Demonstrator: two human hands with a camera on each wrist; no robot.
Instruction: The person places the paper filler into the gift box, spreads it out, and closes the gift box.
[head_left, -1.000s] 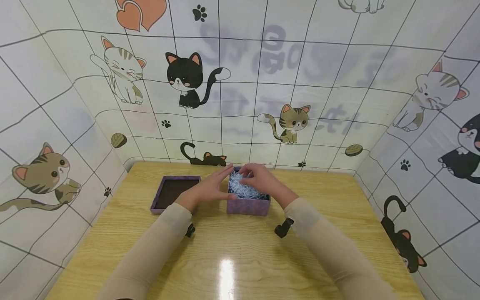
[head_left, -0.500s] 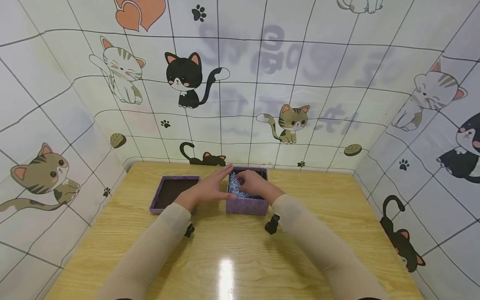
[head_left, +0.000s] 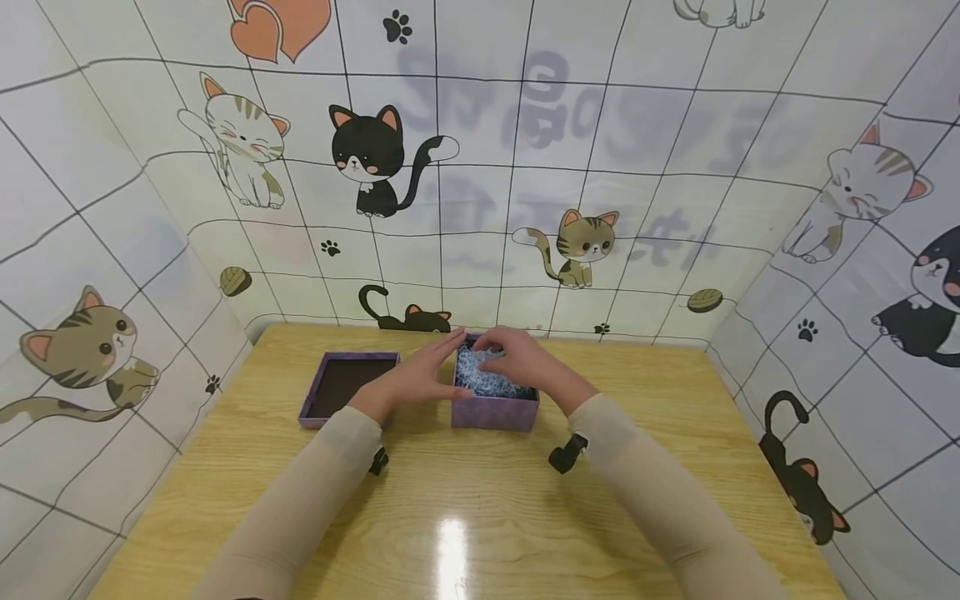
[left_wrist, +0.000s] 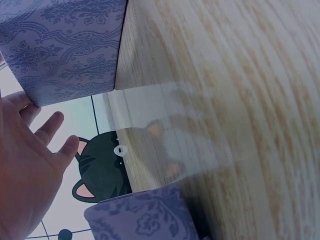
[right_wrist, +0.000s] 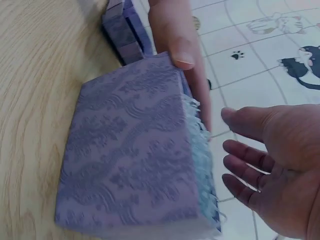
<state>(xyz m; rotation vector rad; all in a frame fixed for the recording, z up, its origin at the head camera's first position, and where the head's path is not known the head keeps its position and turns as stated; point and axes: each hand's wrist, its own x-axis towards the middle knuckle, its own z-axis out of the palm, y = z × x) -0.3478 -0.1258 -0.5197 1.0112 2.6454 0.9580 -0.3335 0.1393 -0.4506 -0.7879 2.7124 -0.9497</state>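
A purple patterned box [head_left: 495, 413] stands on the table, filled with pale blue shredded paper [head_left: 491, 382]. My left hand [head_left: 412, 379] holds the box at its left side: the thumb lies over the near rim and the fingers reach to the far corner. Above the shredded paper hovers my right hand [head_left: 525, 362]. In the right wrist view its fingers [right_wrist: 247, 156] are loosely bent, with nothing between them, apart from the paper. What lies under the paper is hidden.
The purple lid [head_left: 348, 387] lies to the left of the box, its dark inside facing up, partly behind my left wrist. Behind the wooden table [head_left: 450, 492] hangs a white sheet [head_left: 480, 200] printed with cats and grid lines; it also surrounds both sides.
Half a second ago my right hand was down in the paper, which was bunched left with dark inside showing at right. Now the hand is lifted and the paper spreads wider. My left hand stays put.
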